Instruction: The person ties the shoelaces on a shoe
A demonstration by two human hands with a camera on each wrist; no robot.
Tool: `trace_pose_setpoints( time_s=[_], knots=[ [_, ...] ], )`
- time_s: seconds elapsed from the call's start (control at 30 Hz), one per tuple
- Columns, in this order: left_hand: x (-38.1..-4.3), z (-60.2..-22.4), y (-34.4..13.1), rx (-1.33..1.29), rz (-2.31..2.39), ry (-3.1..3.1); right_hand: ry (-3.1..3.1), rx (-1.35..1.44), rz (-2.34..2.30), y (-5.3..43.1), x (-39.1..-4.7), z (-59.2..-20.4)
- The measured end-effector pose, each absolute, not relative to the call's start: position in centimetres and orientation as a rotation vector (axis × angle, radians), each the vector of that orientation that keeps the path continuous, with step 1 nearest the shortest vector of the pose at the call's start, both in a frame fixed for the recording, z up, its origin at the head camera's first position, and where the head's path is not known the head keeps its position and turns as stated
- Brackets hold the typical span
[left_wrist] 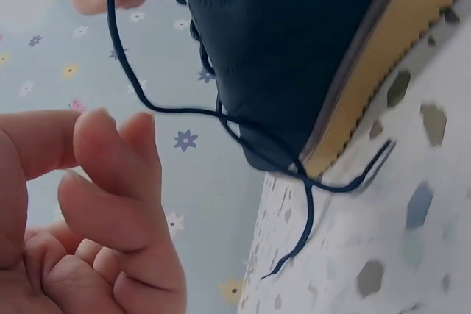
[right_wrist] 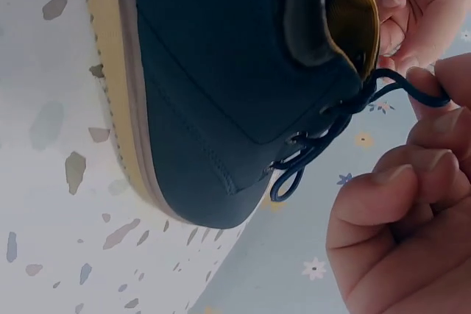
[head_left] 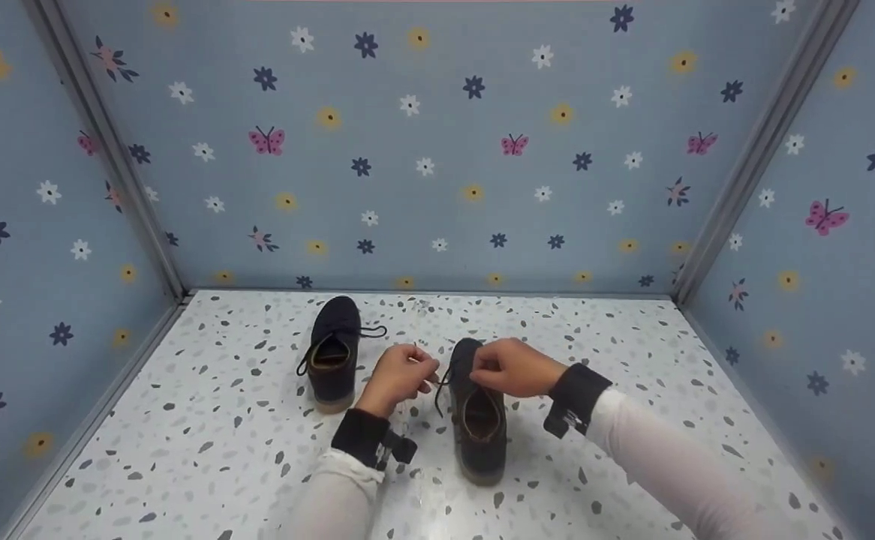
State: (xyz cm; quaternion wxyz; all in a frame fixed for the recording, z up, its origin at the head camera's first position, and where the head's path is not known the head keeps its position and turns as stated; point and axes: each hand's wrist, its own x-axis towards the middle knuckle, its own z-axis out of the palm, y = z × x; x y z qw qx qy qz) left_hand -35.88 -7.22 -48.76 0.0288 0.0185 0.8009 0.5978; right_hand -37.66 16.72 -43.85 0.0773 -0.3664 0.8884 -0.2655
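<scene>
A dark shoe (head_left: 470, 442) with a tan sole stands on the floor in the middle, toe away from me. My right hand (head_left: 516, 367) is over its front and pinches a dark shoelace (right_wrist: 412, 92) near the top eyelets. From those fingers the lace (left_wrist: 125, 56) curves down past my left fingertips and crosses the shoe's side, with loose ends hanging. To the shoe's left, my left hand (head_left: 401, 375) has curled fingers (left_wrist: 110, 218) close beside the lace's bend. Whether they grip it is unclear.
A matching shoe (head_left: 332, 386) stands to the left and slightly farther off, its laces (head_left: 374, 331) loose on both sides. Speckled white floor (head_left: 205, 420) lies under both shoes. Flowered blue panels (head_left: 422, 142) rise at the back and on both sides.
</scene>
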Motion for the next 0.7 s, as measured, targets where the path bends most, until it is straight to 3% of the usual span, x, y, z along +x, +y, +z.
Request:
trace_pose_setpoints(
  time_s=[0.7],
  knots=[
    [-38.7, -47.6, -5.7, 0.225, 1.071, 2.904, 2.645, -1.012, -0.86, 18.0, -38.0, -43.8]
  ],
)
